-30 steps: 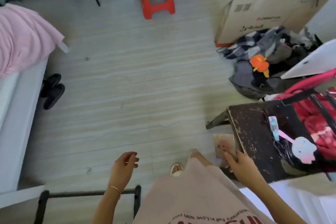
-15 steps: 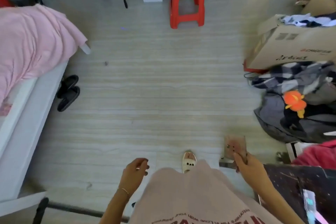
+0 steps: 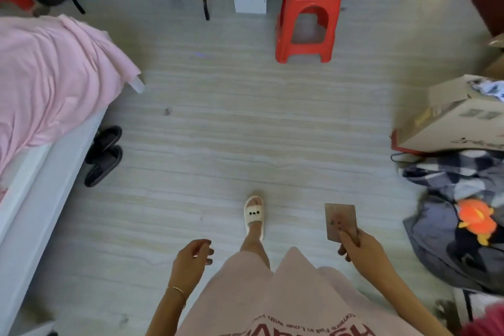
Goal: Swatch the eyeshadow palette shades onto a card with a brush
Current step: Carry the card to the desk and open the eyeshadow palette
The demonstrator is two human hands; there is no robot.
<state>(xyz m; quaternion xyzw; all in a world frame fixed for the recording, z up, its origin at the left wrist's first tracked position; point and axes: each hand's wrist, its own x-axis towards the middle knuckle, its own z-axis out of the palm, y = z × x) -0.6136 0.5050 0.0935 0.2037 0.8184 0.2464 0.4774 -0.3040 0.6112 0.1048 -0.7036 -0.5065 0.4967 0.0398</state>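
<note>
- Our right hand (image 3: pixel 360 247) pinches the card (image 3: pixel 341 222) by its lower edge, thumb over the face, dark dots and a pinkish smudge just above the thumb tip.
- Our left hand (image 3: pixel 191 262) hangs loosely curled, holding nothing.
- Our shirt (image 3: pixel 286 308) shows upside-down lettering, too blurred to read.
- Bare floor (image 3: pixel 218 131) opens ahead, between the bed (image 3: pixel 41 106) on our left and the box (image 3: pixel 452 123) on our right.
- Farthest, a red stool (image 3: pixel 309 13).
</note>
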